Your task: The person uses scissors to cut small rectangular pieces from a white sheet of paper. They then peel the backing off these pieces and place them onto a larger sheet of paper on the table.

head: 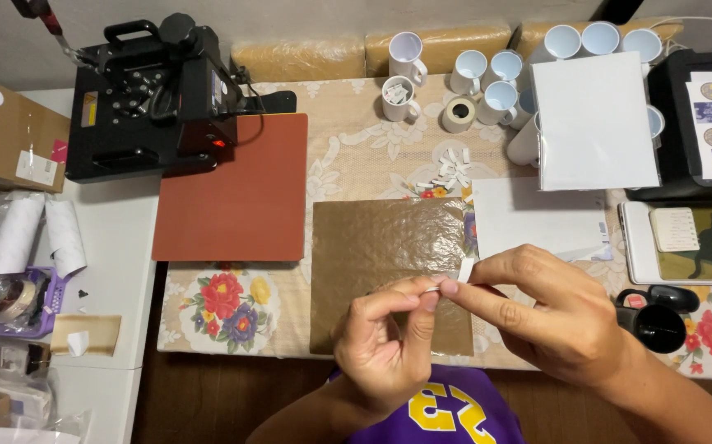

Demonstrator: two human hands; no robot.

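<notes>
I'm in a small home craft workshop, prob. for mug printing: black heat press (154, 94) w/ red pad (236, 189), blank white mugs (487, 78) in rows, printer (701, 123) w/ design sheets, all on a floral tablecloth (224, 308).

Black printer (701, 115) cut off right.

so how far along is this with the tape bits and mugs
Looks early. Done: cut white tape bits lie piled by the tape roll. In hand: left hand and right hand pinch a small white strip over the brown sheet. Left: the white mugs stand plain, and the heat press pad holds nothing.
</notes>
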